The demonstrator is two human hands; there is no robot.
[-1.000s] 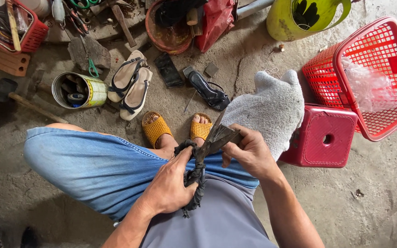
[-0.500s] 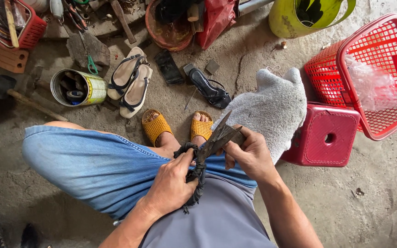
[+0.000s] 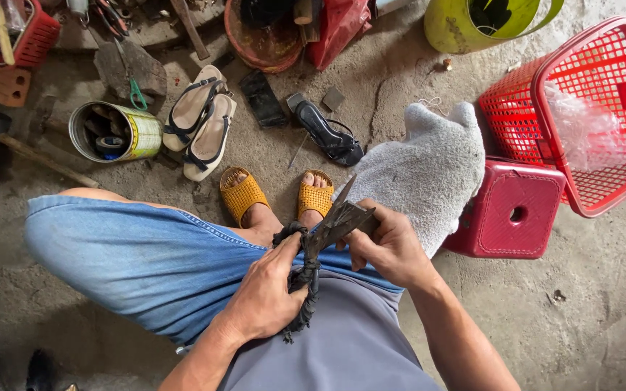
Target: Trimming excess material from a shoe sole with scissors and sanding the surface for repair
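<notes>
I sit on the floor with a black strappy sandal piece [image 3: 303, 282] in my lap. My left hand [image 3: 266, 293] is closed around it and presses it against my thigh. My right hand [image 3: 389, 246] grips dark scissors [image 3: 336, 219]; their blades point up and left, over the top of the black straps. My feet in woven orange sandals [image 3: 244, 194] rest on the concrete just beyond.
A grey cloth [image 3: 425, 174] drapes over a small red stool [image 3: 512, 210] at right, beside a red mesh basket [image 3: 592, 108]. Loose sandals [image 3: 201, 119], a tin of tools [image 3: 110, 132], a hammer [image 3: 9, 141] and a yellow-green bucket [image 3: 472, 22] lie around.
Both hands stay on the black sandal piece; the scissors have tilted and shifted slightly on the straps. The camera view has shifted a little.
</notes>
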